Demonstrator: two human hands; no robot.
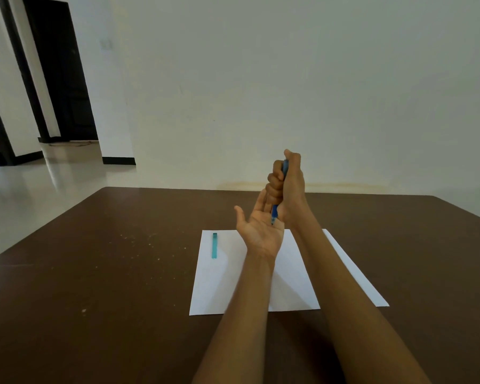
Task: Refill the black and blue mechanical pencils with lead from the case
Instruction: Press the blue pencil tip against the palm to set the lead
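Head view, looking forward and down: two bare forearms reach out over a dark brown worktop (94, 259) toward a pale wall.

The right hand (287, 187) is raised above the worktop in a fist. Its fingers (273, 187) are curled tightly round a blue pencil (275, 212), held upright with the tip pointing down. The thumb sits on top, over the pencil's upper end. Only a strip of blue shows near the top of the fist, plus the lower barrel and tip below it.

The left hand (261, 228) is held just beneath, palm up and tilted, fingers straight and relaxed, thumb spread to the left. It grips nothing. The pencil's tip meets or nearly meets the palm; actual contact cannot be told.

Under the hands a white sheet of paper (219, 286) lies flat on the worktop, with the forearms crossing over it. On the sheet's far left part lies a slim teal lead case (214, 245), lengthwise away from the viewer, well apart from both hands. Whether it is open cannot be told.

Pale specks dot the worktop to the left of the sheet. At far left, a glossy pale floor and a dark doorway.
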